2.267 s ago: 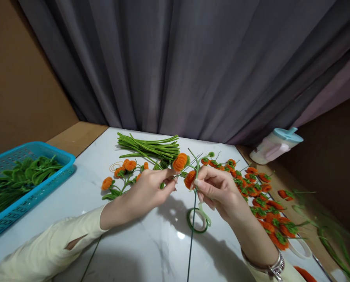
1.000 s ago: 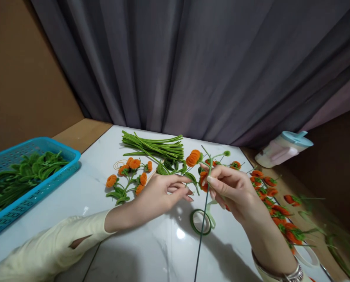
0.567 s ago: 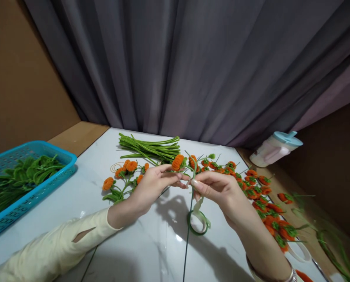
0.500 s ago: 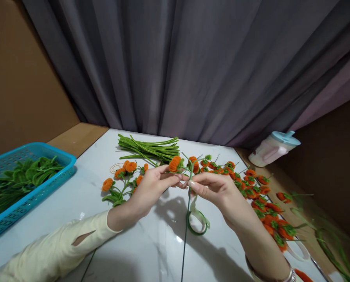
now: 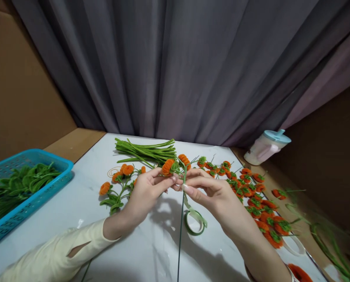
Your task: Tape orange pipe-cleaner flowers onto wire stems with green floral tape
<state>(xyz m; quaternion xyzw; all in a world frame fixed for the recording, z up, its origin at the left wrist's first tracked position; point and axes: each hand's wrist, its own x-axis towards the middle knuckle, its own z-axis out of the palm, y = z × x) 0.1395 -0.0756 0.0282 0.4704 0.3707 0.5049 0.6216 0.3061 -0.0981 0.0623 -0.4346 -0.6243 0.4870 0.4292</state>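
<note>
Between both hands stands a green stem (image 5: 184, 174) bearing fuzzy orange ribbed heads with green caps, apparently pipe-cleaner work. My left hand (image 5: 141, 201) pinches low by the left orange head (image 5: 168, 167), with its fingertips against the stem. Thumb and fingers of my right hand (image 5: 217, 192) are closed on the stem just below the heads. A pale green strip of tape hangs from there to a tape roll (image 5: 187, 226) on the table. Left of my left hand lies a finished-looking orange sprig with green leaves (image 5: 113, 201).
A bundle of green pipe cleaners (image 5: 145, 150) lies at the back. Many orange heads (image 5: 263, 215) spread along the right side. At the left stands a blue basket (image 5: 66, 166) of green leaves. A lidded cup (image 5: 258, 150) is at the back right, before a grey curtain (image 5: 151, 70).
The view has shifted slightly. Both hands still hold the stem, and the orange heads have moved a little to the left. My right fingers are stretched slightly further across the stem.
</note>
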